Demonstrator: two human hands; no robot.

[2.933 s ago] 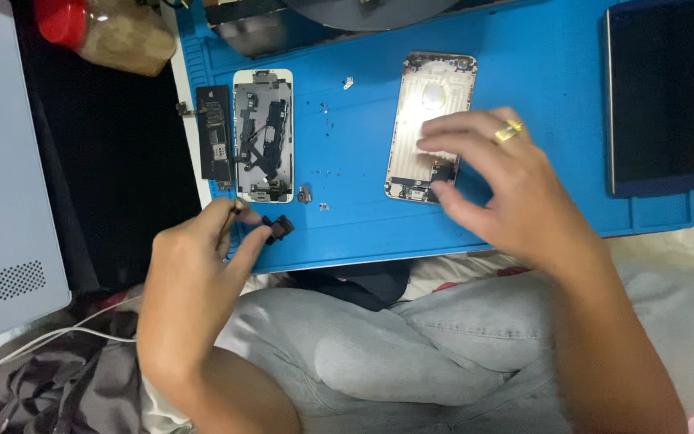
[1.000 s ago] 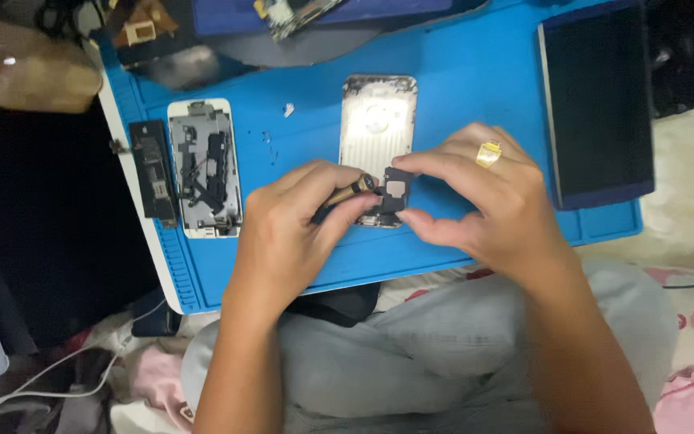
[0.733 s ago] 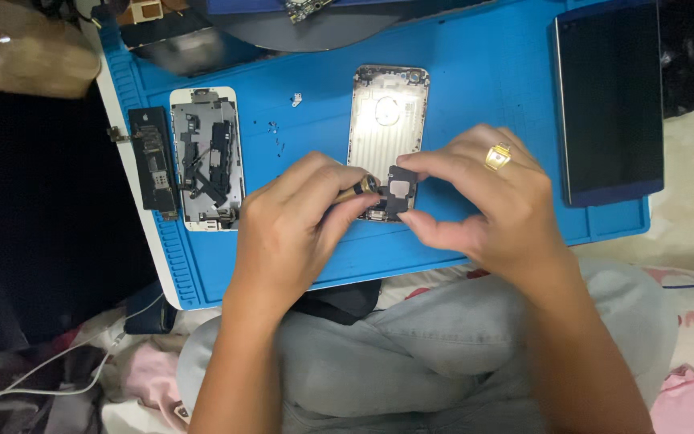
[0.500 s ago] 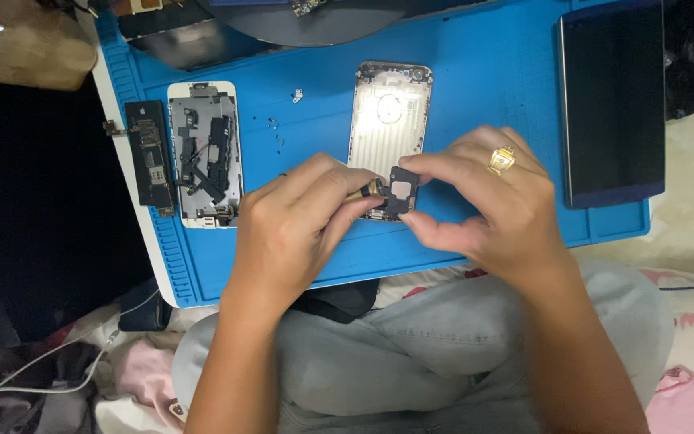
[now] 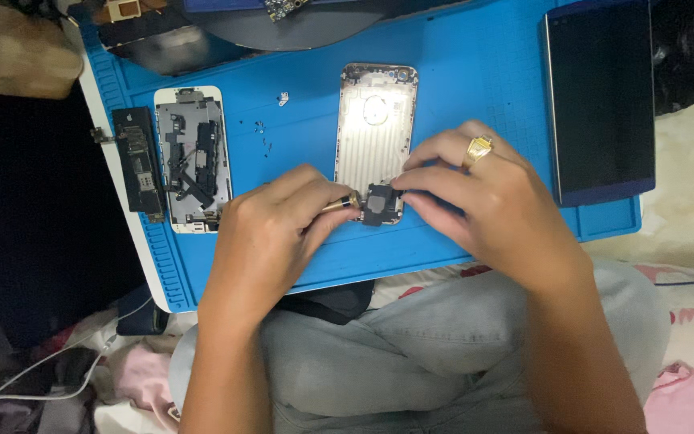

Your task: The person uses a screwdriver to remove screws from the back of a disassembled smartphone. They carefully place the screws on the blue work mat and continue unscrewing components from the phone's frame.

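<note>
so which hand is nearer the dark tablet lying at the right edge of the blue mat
Right. The right hand with the gold ring sits just left of the dark tablet; the left hand is farther left, across the small black part.

The lower end of the silver-gold phone rear housing [image 5: 375, 128] at frame centre is covered by the fingertips of both hands and by the small dark module [image 5: 381, 203] held there. Only the brass tip of the slim tool [image 5: 341, 204] in the left hand [image 5: 263, 241] is seen; its shaft is hidden inside the fist, so its kind cannot be told. The right hand [image 5: 491, 209] hides its own thumb. The tiny dark screws [image 5: 263, 137] on the blue silicone work mat [image 5: 475, 72] are too small to be counted. At the upper edge, a dark round object [image 5: 299, 24] and a brownish bag [image 5: 18, 56] are cut off.
</note>
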